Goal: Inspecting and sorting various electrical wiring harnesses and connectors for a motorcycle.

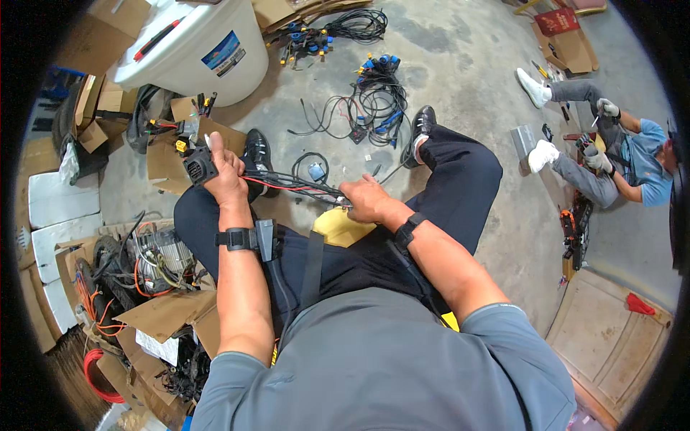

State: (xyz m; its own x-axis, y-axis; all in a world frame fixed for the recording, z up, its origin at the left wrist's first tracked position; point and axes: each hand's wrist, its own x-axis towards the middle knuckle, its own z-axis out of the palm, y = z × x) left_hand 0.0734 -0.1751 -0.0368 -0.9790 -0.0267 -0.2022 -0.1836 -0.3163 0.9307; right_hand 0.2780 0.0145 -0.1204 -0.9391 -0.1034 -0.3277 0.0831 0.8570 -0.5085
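My left hand (226, 176) is closed on a black square multi-pin connector (199, 167), raised over my left leg. A bundle of black and red cables (291, 185) runs from it to my right hand (365, 198), which grips the bundle above a yellow pad (338, 230) between my legs. A small blue-grey object (316, 172) lies inside a coil of black cable on the floor just beyond the bundle.
Cable piles (374, 93) lie ahead, a white tub (187, 65) upper left, and boxes of parts (158, 316) to the left. A co-worker in gloves (650, 151) sits at right near tools, above a worn panel (596, 323).
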